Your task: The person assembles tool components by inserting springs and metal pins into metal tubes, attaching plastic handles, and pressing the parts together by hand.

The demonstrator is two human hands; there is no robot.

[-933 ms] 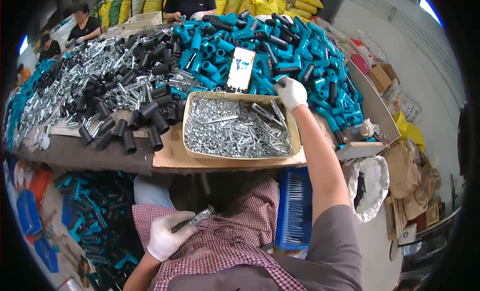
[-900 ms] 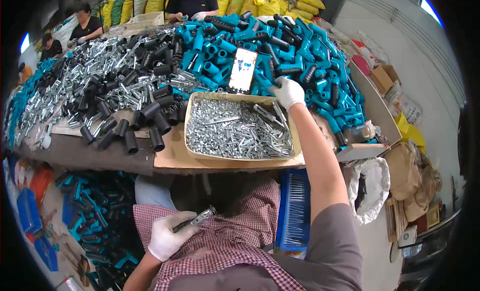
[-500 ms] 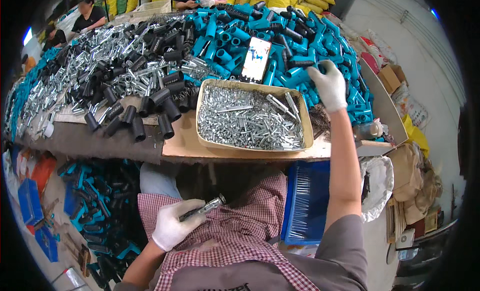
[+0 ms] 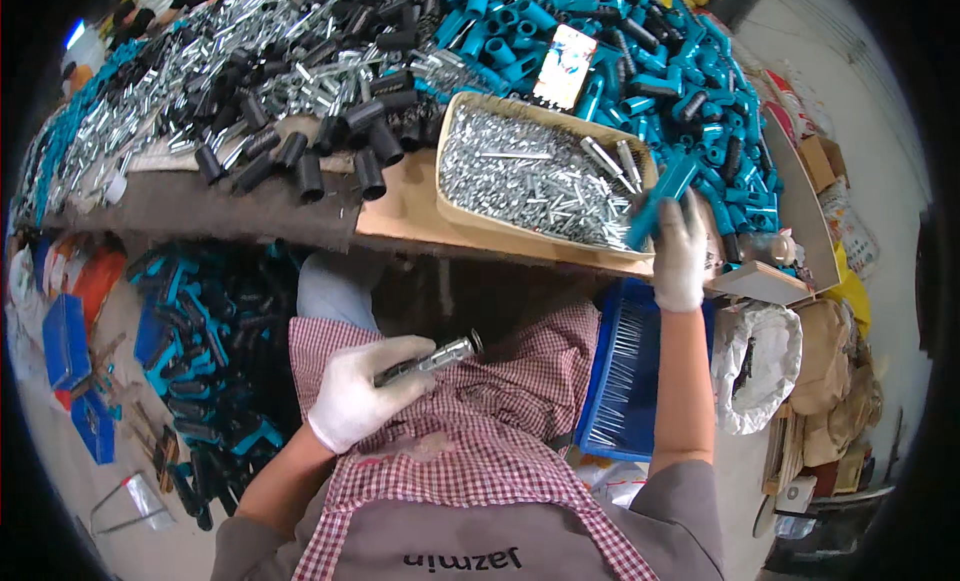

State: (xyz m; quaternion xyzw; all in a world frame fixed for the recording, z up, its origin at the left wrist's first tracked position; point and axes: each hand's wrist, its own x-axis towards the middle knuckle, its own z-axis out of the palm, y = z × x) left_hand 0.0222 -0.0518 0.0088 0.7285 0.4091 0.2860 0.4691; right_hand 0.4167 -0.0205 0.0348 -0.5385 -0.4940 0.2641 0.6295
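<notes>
My left hand (image 4: 370,389), in a white glove, is closed around a shiny metal tube (image 4: 440,358) with a flared end, held above my checked apron (image 4: 450,421). My right hand (image 4: 682,259), also gloved, grips a teal plastic tubular part (image 4: 664,199) over the right front corner of a cream bin (image 4: 530,236). The teal part is slightly blurred. Inside the bin lie many small metal pins (image 4: 500,181) and a few larger metal tubes (image 4: 607,165). Behind my right hand a heap of teal plastic parts (image 4: 740,151) covers the table.
A lit phone (image 4: 566,66) stands behind the bin. Black sleeves (image 4: 310,176) and metal tubes (image 4: 160,91) are piled to the left. Below the table are a blue crate (image 4: 592,401) of thin rods, a white sack (image 4: 765,351) and a teal-and-black heap (image 4: 200,371).
My right hand has come back from the teal heap toward me, now with a teal part in it. The left hand still holds the metal tube. The whole view has shifted downward.
</notes>
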